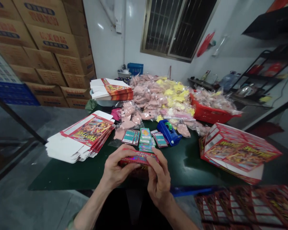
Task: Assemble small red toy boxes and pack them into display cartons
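Note:
Between my two hands is a small red printed box (141,157), held at the near edge of the dark green table (91,174). My left hand (117,166) grips its left end, thumb along the near side and fingers over the top. On the right end, my right hand (159,175) closes round it with fingers on the top edge. Just beyond the box lie several small stacks of printed cards (145,135). A blue tape dispenser (169,132) stands to their right. The underside of the box is hidden.
Flattened red cartons (86,135) are stacked at the left, more cartons (107,89) behind. Bagged pink and yellow plush pieces (158,95) heap at the back beside a red basket (211,111). Printed boxes (239,150) stand at the right; more boxes (244,204) sit low at the right.

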Demonstrator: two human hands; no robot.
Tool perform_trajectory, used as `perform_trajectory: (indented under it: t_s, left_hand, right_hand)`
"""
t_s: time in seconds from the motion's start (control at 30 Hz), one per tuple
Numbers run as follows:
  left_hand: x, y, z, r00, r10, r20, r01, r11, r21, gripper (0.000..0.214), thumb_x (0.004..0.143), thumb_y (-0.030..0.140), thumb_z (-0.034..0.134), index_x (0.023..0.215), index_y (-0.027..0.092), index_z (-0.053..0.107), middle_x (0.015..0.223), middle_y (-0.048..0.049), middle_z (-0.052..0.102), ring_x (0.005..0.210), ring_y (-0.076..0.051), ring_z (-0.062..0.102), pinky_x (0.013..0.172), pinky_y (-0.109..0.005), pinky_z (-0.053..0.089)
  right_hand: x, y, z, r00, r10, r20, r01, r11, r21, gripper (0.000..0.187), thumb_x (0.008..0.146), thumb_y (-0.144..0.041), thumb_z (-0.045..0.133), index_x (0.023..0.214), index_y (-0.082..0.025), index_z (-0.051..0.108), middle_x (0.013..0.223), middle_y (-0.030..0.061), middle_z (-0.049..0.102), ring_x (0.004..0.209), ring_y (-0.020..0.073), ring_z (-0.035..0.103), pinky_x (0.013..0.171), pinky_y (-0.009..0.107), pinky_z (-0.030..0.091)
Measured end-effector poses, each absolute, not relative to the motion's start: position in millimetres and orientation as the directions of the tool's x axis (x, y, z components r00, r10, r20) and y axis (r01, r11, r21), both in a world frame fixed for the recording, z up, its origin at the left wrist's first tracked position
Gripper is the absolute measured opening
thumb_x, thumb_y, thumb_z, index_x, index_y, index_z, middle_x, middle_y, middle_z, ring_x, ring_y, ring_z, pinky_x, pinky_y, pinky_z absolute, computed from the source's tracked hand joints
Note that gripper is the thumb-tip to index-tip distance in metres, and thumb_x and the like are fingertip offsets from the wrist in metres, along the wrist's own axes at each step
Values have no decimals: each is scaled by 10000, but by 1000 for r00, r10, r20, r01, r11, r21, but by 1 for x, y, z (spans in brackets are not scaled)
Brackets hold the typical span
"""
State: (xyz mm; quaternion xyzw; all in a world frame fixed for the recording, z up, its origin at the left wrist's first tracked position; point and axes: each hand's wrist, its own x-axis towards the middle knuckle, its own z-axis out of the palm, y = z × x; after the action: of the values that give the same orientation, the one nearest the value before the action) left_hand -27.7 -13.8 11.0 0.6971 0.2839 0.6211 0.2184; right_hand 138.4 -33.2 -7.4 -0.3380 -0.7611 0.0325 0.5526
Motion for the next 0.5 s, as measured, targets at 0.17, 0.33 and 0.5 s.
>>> perform_trajectory:
  t_s: [0.17, 0.33, 0.5]
  left_hand:
    - [-18, -31, 22, -213, 568, 795, 402, -691, 601, 326, 686, 40, 688, 954, 216, 629, 927, -18, 603, 813, -138, 605, 685, -233, 491]
    - [-9, -23, 7, -183, 539, 822, 480, -681, 553, 333, 703, 37, 669, 974, 215, 593, 905, -10, 588, 785, -125, 600, 665, -230, 492]
    - [-9, -16, -7, -134, 551, 823, 469, -697, 543, 344, 708, 36, 667, 985, 217, 577, 902, -16, 593, 761, -127, 612, 617, -222, 497]
  right_hand:
    - [183, -7, 4, 43, 717, 696, 463, 603, -649, 564, 844, -239, 528, 1367, -196, 321, 1304, 162, 458, 1012, 212, 589, 737, 338, 538]
    - [270, 65, 13, 317, 830, 459, 566, 223, -793, 251, 812, -315, 518, 909, -119, 641, 817, 77, 625, 687, 166, 573, 653, 307, 478]
    - [302, 127, 18, 174, 966, 193, 570, 61, -819, 50, 663, -187, 691, 678, -145, 670, 645, 4, 606, 666, 155, 558, 659, 278, 467]
